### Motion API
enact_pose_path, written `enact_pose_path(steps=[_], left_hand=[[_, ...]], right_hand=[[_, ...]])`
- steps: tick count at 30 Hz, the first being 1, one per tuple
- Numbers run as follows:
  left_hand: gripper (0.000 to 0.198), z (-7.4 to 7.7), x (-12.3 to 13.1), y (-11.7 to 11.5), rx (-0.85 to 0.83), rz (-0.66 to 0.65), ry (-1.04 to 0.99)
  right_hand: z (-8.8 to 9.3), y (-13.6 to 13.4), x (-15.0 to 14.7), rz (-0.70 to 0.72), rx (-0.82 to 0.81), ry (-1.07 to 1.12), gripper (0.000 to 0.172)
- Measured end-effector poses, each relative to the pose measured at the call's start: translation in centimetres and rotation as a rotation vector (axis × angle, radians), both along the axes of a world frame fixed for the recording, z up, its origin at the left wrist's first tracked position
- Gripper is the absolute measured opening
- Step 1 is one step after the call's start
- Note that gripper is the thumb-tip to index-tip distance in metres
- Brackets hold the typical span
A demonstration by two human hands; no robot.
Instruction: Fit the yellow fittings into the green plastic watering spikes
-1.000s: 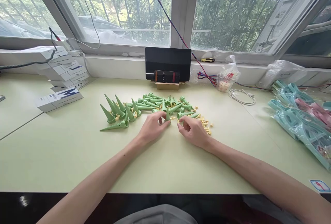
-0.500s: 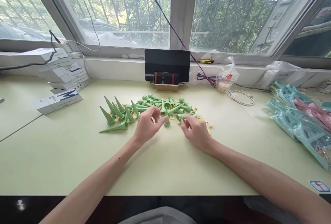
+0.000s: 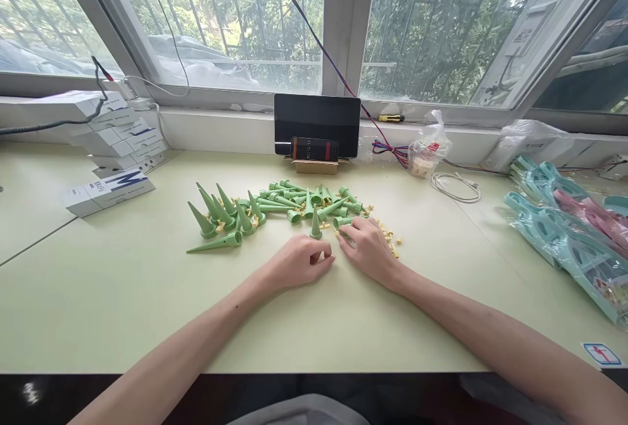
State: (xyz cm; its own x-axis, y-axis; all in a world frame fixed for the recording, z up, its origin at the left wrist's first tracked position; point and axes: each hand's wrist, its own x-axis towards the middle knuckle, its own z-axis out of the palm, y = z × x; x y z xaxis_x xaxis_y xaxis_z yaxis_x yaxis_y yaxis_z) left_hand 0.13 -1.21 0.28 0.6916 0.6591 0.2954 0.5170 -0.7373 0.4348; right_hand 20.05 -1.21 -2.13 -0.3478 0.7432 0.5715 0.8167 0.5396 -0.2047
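My left hand [image 3: 301, 261] is low over the table, its fingers curled in and the thumb beside them. Whatever its fingertips hold, if anything, is hidden. Just behind it a green plastic spike [image 3: 316, 227] stands upright on its wide ring base. My right hand [image 3: 366, 245] rests to the right, fingers bent and closed; a small yellow bit shows by its fingertips, but I cannot tell if it is gripped. A lying green spike [image 3: 341, 222] is right behind those fingers. Small yellow plugs [image 3: 390, 238] lie scattered beyond the right hand.
A heap of green spikes [image 3: 279, 199] lies behind the hands, with several upright spikes [image 3: 220, 209] at left. A phone [image 3: 314, 149] leans on a dark tablet [image 3: 324, 118]. White boxes [image 3: 110, 193] are at left, bagged turquoise plastic items [image 3: 564, 235] at right.
My left hand has come away from the upright spike, moving toward me and right, and its fingers have curled in. My right hand has shifted only slightly.
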Motion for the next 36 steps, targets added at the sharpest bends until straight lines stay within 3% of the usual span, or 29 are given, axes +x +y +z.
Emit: enact_pose_path(steps=[7,12,21,30,36], left_hand=[[0.016,-0.2,-0.5,0.8,0.159,0.182,-0.154],[0.010,-0.3,-0.9,1.4,0.240,0.161,-0.285],[0.012,-0.6,-0.5,1.0,0.187,0.155,-0.180],[0.015,-0.3,-0.6,1.0,0.148,0.185,-0.202],[0.017,-0.3,-0.6,1.0,0.108,0.169,-0.277]], right_hand=[[-0.2,0.4,0.0,0.001,-0.031,-0.045,0.014],[-0.1,0.4,-0.2,-0.019,-0.034,-0.064,0.014],[-0.3,0.5,-0.4,-0.034,0.015,-0.121,0.025],[-0.4,0.0,-0.5,0.039,0.156,0.088,0.019],[-0.3,-0.6,-0.8,0.215,0.294,0.202,0.010]])
